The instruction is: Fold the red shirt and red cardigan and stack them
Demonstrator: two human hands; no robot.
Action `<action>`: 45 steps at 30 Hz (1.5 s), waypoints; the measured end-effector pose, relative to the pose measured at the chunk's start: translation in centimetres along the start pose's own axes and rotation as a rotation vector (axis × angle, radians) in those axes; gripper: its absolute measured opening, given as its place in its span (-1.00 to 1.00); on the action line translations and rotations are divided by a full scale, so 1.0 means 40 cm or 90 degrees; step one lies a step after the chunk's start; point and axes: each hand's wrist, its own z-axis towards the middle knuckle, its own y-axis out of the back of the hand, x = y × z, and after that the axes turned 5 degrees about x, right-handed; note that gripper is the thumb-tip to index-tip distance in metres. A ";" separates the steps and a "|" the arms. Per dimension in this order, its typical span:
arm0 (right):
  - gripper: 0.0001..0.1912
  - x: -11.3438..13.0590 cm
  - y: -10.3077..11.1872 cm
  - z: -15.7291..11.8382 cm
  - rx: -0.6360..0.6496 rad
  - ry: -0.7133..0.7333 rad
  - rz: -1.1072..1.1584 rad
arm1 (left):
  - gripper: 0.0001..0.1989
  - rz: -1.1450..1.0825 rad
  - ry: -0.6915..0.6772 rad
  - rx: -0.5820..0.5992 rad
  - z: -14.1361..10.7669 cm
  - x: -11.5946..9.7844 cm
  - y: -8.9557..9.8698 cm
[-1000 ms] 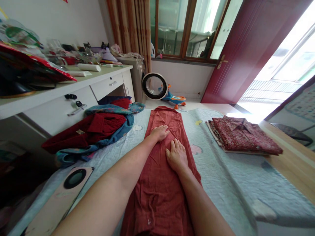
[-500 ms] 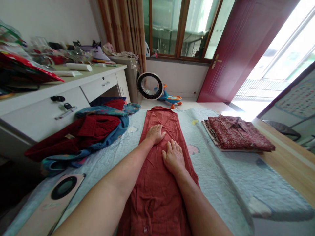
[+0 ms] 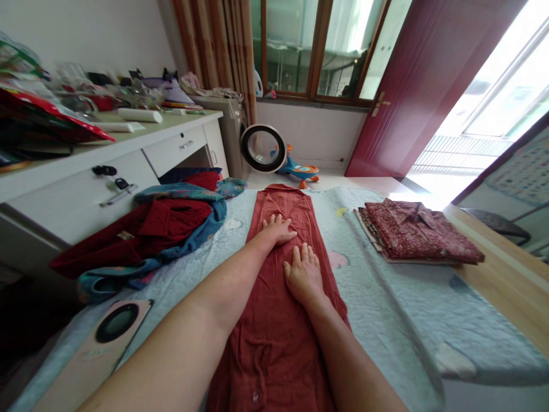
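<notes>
A rust-red garment (image 3: 274, 303) lies lengthwise, long and narrow, on a pale blue quilted cover (image 3: 373, 320). Flat on its upper part rests my left hand (image 3: 278, 229), fingers apart and holding nothing. My right hand (image 3: 303, 273) is spread on the same cloth, a little nearer and to the right, also holding nothing. Wrinkles run through the fabric around both hands, and a button shows near its lower end. To the right sits a folded stack of patterned dark red clothes (image 3: 420, 232).
Dark red and blue clothes (image 3: 171, 229) are heaped at the left, beside a white cabinet (image 3: 86, 194). A phone (image 3: 98, 349) lies at the lower left. Farther off are an open washer door (image 3: 263, 148), a blue ride-on toy (image 3: 300, 170) and a red door (image 3: 412, 86).
My left hand has slid slightly to the right and up the garment, its fingers more spread. My right hand has stayed nearly in place, its thumb a little farther out.
</notes>
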 end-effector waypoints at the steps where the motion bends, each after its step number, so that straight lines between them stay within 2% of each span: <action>1: -0.35 0.000 0.000 -0.001 0.000 0.000 -0.002 | -0.21 0.000 0.007 0.001 -0.002 -0.008 0.001; 5: -0.35 0.000 -0.003 -0.004 -0.012 -0.001 -0.012 | -0.23 -0.006 0.009 -0.020 -0.009 -0.022 -0.008; 12: -0.36 0.005 0.006 -0.010 -0.012 -0.007 -0.025 | -0.22 -0.015 0.014 -0.074 -0.013 -0.015 -0.033; 16: -0.38 0.006 0.009 -0.014 -0.025 -0.014 -0.016 | -0.14 -0.018 0.013 -0.108 -0.016 -0.013 -0.040; 19: -0.39 0.004 0.007 -0.014 -0.064 0.020 0.000 | -0.11 -0.022 0.017 -0.116 -0.018 -0.012 -0.045; 22: -0.35 -0.001 0.003 -0.007 -0.100 0.090 0.023 | -0.19 -0.004 0.011 -0.113 -0.019 -0.013 -0.047; 25: -0.33 -0.003 -0.005 0.001 -0.088 0.065 0.038 | -0.21 0.007 0.003 -0.107 -0.016 -0.010 -0.039; 28: -0.35 -0.003 -0.012 0.004 -0.051 0.017 0.031 | -0.26 0.007 -0.023 -0.119 0.002 0.005 -0.014; 31: -0.38 -0.001 -0.014 0.002 -0.039 0.018 0.018 | -0.41 0.011 -0.043 -0.152 0.031 0.031 0.012; 34: -0.38 0.000 -0.012 -0.001 -0.040 0.019 0.011 | -0.49 0.017 -0.042 -0.164 0.059 0.057 0.018; 40: -0.37 0.002 -0.011 0.002 -0.032 0.008 0.007 | -0.43 0.029 -0.033 -0.164 0.091 0.081 -0.012; 45: -0.37 0.002 -0.011 0.001 -0.037 0.010 0.009 | -0.35 0.030 -0.012 -0.179 0.110 0.095 0.001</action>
